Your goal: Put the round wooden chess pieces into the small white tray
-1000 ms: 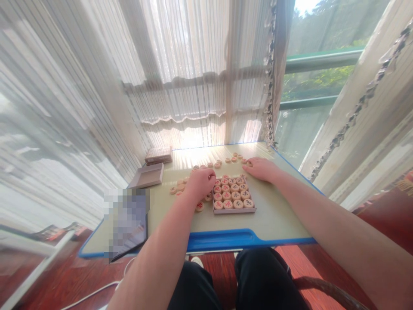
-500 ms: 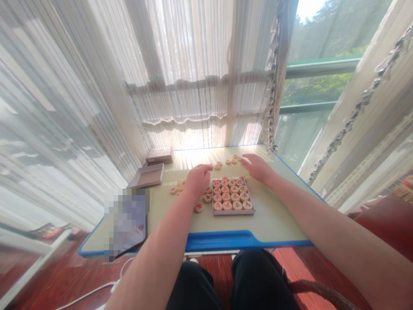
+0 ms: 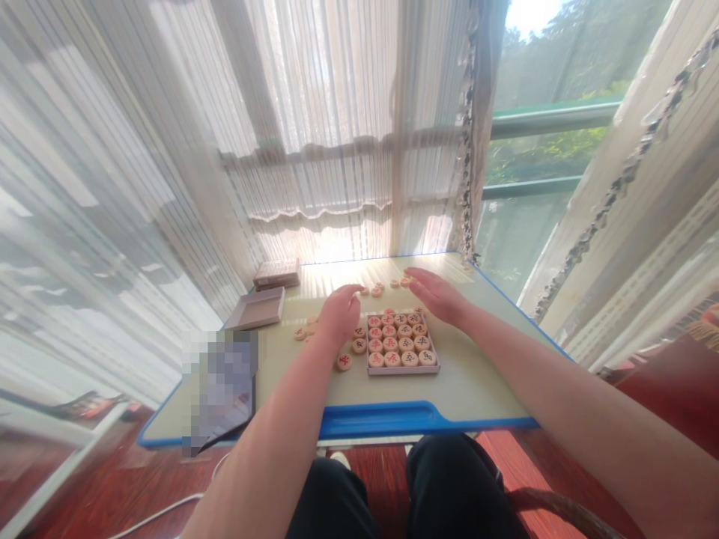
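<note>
1. Discs with red and black characters (image 3: 390,344) sit face up in the open box (image 3: 403,370), four rows of four; that visible layer looks complete.
2. Other discs lie outside, so the boxing looks only partly done: a red-marked disc (image 3: 344,362) and a black-marked disc (image 3: 359,346) left of the box, a further cluster (image 3: 299,333) farther left, and a scattered line (image 3: 377,290) beyond it. Two more show at the box's far edge; whether they rest on it or behind it, I cannot tell.
3. The left hand (image 3: 340,311), beyond and left of the box, has fingers stretched to the scattered line; whether they grip anything is unclear.
4. The right hand (image 3: 438,294), beyond and right of the box, has thumb and fingers apart, beside that line's right end.
</note>
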### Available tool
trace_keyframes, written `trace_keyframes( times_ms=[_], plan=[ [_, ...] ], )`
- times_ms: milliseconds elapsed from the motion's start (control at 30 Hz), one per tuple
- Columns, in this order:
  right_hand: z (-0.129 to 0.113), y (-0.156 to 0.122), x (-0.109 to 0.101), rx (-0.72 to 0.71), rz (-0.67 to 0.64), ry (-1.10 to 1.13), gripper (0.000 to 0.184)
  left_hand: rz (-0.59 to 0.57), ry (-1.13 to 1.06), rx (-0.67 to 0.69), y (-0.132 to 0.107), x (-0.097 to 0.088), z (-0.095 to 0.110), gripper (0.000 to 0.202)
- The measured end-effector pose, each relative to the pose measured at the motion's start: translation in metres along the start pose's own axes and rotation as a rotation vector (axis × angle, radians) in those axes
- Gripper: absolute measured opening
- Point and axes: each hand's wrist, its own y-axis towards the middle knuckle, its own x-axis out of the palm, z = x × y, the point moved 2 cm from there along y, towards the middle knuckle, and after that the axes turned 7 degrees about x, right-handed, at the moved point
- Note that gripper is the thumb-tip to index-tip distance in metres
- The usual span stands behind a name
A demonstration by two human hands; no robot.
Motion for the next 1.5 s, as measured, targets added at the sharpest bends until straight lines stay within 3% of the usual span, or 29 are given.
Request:
trace_keyframes(
  times_ms=[367, 567, 800, 1100, 1200, 1300, 1500],
  plan=[
    [-0.022, -0.01, -0.006, -0.03, -0.095, 0.108, 0.056, 0.013, -0.029, -0.009, 0.0, 0.0, -0.001, 0.036],
    [-0.032, -0.016, -0.004, -0.055, -0.141, 0.19, 0.056, 0.119, 0.098, -0.003, 0.002, -0.006, -0.004, 0.038],
    [-0.046, -0.023, -0.011, -0.034, -0.296, 0.383, 0.059, 0.113, 0.074, -0.02, 0.003, -0.007, 0.0, 0.039],
    [-0.05, -0.029, -0.01, 0.013, -0.286, 0.466, 0.059, 0.215, 0.039, -0.056, 0.0, -0.013, 0.004, 0.043],
    [-0.068, -0.029, -0.008, -0.012, -0.266, 0.566, 0.055, 0.289, -0.019, -0.077, -0.001, -0.024, 0.01, 0.045],
    [-0.102, -0.028, -0.002, -0.057, -0.177, 0.714, 0.054, 0.291, -0.113, -0.214, -0.003, -0.046, 0.009, 0.043],
    [-0.182, -0.018, 0.022, -0.089, 0.001, 0.903, 0.056, 0.38, -0.187, -0.241, -0.028, -0.122, -0.02, 0.036]
  ],
)
